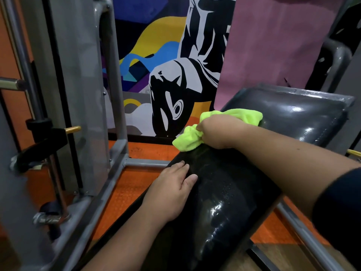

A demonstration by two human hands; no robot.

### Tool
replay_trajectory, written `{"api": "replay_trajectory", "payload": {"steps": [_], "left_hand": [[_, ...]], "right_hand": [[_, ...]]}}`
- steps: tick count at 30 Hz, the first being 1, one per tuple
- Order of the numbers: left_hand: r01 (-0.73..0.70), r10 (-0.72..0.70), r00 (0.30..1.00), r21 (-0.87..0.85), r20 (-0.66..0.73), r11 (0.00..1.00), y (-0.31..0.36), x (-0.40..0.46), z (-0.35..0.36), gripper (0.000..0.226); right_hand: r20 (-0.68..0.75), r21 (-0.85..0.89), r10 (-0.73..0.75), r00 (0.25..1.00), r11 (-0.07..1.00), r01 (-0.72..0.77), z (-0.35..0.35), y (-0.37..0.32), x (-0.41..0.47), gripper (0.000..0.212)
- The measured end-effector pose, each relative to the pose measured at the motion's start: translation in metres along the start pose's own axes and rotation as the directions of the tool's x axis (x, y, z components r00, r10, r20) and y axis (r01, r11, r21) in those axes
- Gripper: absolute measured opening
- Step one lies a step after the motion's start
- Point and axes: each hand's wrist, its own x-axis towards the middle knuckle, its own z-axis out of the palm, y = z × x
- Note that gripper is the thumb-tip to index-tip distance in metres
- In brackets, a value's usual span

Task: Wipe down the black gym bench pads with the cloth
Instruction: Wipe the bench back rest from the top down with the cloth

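Note:
A shiny black seat pad [220, 204] runs from the lower middle toward the centre. Behind it a second black pad [293, 112], the backrest, rises at the right. My right hand [218, 132] is closed around a bunched neon-green cloth [187, 139] and presses it on the far end of the seat pad, where the two pads meet. Part of the cloth sticks out beyond my hand against the backrest. My left hand [172, 190] lies flat with fingers together on the seat pad's left edge and holds nothing.
A grey steel machine frame [109, 173] with upright posts stands to the left, with a black lever and brass pin [73, 129]. Orange floor matting [134, 182] lies between frame and bench. A painted mural wall [166, 75] and pink panel are behind.

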Motion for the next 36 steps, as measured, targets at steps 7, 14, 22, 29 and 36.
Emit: {"api": "replay_trajectory", "payload": {"steps": [7,14,22,29,36], "left_hand": [[-0.02,0.02,1.0,-0.007,-0.004,1.0,0.0,-0.002,0.0,0.056],[-0.031,0.031,1.0,0.012,0.003,0.999,-0.003,-0.001,0.001,0.058],[-0.029,0.029,1.0,0.013,0.012,0.999,-0.002,0.0,-0.001,0.058],[-0.025,0.025,0.999,0.022,0.021,0.999,-0.002,0.0,0.001,0.059],[-0.025,0.025,1.0,0.032,0.017,0.999,-0.001,-0.001,0.001,0.059]], "right_hand": [[0.041,0.025,-0.018,0.999,1.0,0.017,0.001,0.0,0.002,0.037],[0.061,0.02,-0.037,0.997,0.999,0.036,0.004,-0.006,0.005,0.038],[0.062,0.009,-0.037,0.997,0.999,0.037,0.005,-0.024,0.014,0.029],[0.079,0.0,0.008,0.997,1.0,-0.008,0.002,-0.031,0.025,0.026],[0.044,0.032,-0.001,0.999,0.999,0.0,0.001,-0.025,0.015,0.032]]}}
